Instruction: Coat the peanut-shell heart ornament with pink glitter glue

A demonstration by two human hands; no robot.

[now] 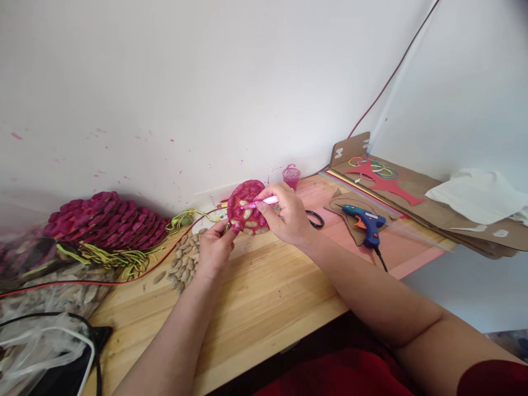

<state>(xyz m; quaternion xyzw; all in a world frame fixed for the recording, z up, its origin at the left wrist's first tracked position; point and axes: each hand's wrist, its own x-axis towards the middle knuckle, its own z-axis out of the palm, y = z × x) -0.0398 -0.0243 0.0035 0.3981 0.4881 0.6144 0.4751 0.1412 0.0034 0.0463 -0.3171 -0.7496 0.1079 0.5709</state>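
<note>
My left hand (pixel 215 247) is closed on the lower edge of a round disc (pixel 246 208) covered in shells, most painted magenta and a few bare tan. It holds the disc tilted up above the wooden table (pixel 264 308). My right hand (pixel 289 217) pinches a thin pink brush (pixel 260 203), whose tip touches the disc's face. A small cup of pink paint (pixel 291 176) stands just behind, by the wall.
Loose tan shells (pixel 183 261) lie left of my hands. Finished magenta discs with yellow-green cords (pixel 105 223) pile at the far left. Black scissors (pixel 315 219), a blue glue gun (pixel 366 223), cardboard with red cutouts (pixel 396 181) and white cloth (pixel 480 195) sit to the right.
</note>
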